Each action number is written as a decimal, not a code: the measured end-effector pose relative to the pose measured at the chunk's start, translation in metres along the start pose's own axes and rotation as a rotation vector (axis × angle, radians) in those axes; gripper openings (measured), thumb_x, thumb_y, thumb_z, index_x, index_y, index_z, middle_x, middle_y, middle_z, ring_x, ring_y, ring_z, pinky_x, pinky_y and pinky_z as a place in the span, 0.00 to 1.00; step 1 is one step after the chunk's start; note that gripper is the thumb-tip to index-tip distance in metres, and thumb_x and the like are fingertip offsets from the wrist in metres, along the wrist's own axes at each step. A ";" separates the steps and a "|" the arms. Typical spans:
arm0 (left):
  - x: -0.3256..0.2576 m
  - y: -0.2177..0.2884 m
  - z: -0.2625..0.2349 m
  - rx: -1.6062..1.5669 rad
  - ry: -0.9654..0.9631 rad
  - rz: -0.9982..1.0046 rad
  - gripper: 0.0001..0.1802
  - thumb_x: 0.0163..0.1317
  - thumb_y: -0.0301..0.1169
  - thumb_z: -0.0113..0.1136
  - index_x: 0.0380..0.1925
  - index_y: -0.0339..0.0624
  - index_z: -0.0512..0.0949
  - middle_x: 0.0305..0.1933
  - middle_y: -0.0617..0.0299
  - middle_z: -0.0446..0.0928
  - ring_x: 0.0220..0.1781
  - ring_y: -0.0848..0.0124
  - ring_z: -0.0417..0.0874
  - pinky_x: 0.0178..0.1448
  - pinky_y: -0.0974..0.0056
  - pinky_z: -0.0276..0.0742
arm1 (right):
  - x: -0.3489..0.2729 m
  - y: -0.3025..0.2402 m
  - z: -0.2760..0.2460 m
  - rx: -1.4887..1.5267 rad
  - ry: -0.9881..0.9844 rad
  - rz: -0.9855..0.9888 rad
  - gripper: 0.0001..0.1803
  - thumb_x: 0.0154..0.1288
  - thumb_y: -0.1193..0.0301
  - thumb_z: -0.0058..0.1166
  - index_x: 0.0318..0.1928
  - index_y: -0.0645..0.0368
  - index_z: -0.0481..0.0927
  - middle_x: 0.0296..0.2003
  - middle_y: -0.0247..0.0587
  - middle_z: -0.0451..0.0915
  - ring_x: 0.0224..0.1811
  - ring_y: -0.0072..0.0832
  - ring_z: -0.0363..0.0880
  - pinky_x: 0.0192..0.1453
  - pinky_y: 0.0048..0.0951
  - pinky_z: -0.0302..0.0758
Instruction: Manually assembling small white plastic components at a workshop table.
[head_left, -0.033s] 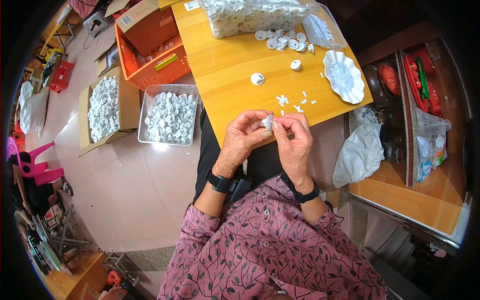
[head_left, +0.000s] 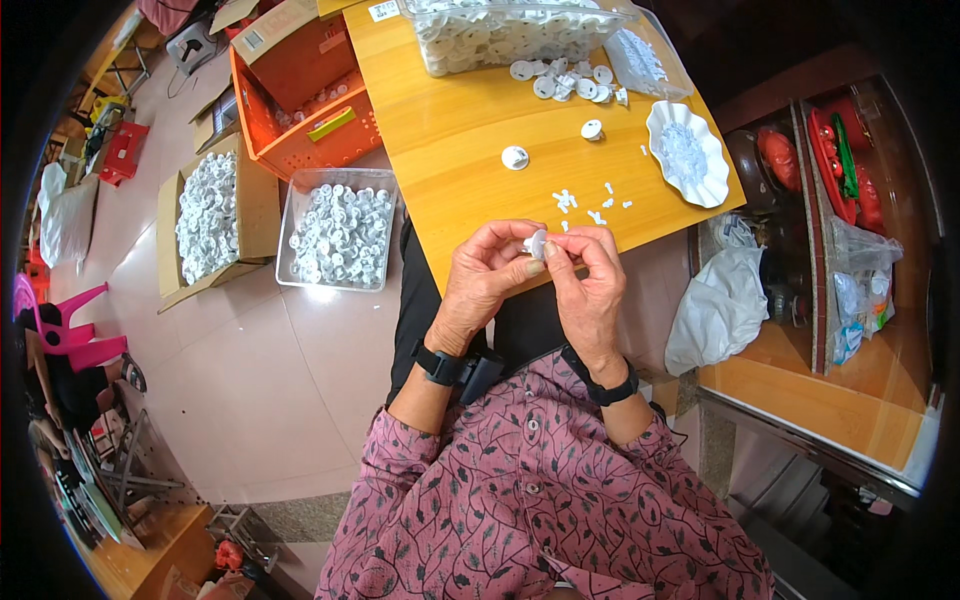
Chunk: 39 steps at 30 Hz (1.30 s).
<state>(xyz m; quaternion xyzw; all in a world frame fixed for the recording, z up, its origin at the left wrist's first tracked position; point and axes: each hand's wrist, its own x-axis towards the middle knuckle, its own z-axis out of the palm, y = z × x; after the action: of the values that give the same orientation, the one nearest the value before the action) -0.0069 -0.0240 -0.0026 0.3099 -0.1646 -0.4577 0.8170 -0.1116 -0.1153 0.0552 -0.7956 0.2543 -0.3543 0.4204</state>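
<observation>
Honey-coloured wood fills the top of the view, a smooth wooden table (head_left: pixel 470 140) running away from the seated person. At its near edge, both hands meet. The left hand (head_left: pixel 487 283) has thumb and forefinger pinched on a small round white plastic cap (head_left: pixel 537 243), tilting its face toward the other hand. The right hand (head_left: pixel 588 283) closes its fingertips against the cap's side, seemingly pressing something tiny into it; what lies between those fingertips is too small to tell. Just beyond, a scatter of tiny white plastic bits (head_left: pixel 590 205) lies within easy reach, likely set there for quick picking. Two loose white caps (head_left: pixel 515 157) wait further up. A white scalloped dish (head_left: pixel 712 182) sits to the right, a clear plastic tub of white caps (head_left: pixel 500 35) at the far end. On the floor, left, a clear bin of white pieces (head_left: pixel 340 235) stands beside a cardboard box (head_left: pixel 205 215).
</observation>
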 end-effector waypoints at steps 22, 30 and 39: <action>-0.001 0.004 0.005 0.050 0.021 0.017 0.19 0.60 0.17 0.67 0.51 0.35 0.77 0.53 0.58 0.80 0.54 0.71 0.82 0.62 0.65 0.80 | 0.007 0.001 -0.010 0.005 -0.094 -0.008 0.04 0.65 0.80 0.59 0.39 0.65 0.79 0.38 0.44 0.79 0.38 0.30 0.82 0.42 0.27 0.80; -0.001 0.004 0.003 0.047 0.017 -0.024 0.20 0.57 0.16 0.68 0.51 0.36 0.78 0.55 0.55 0.80 0.57 0.67 0.81 0.64 0.62 0.79 | 0.011 0.000 -0.008 -0.071 -0.126 -0.075 0.04 0.64 0.80 0.58 0.38 0.64 0.78 0.36 0.45 0.78 0.36 0.35 0.81 0.39 0.31 0.78; 0.001 0.002 0.000 0.043 0.015 -0.012 0.20 0.58 0.17 0.68 0.50 0.35 0.78 0.54 0.55 0.81 0.55 0.68 0.82 0.63 0.62 0.80 | 0.010 -0.003 -0.009 -0.087 -0.115 -0.103 0.04 0.65 0.80 0.58 0.39 0.64 0.78 0.38 0.47 0.79 0.39 0.38 0.81 0.42 0.34 0.78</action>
<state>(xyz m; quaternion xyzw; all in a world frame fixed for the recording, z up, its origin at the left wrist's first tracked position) -0.0056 -0.0240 -0.0015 0.3317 -0.1666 -0.4566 0.8085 -0.1122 -0.1251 0.0645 -0.8443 0.2038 -0.3178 0.3804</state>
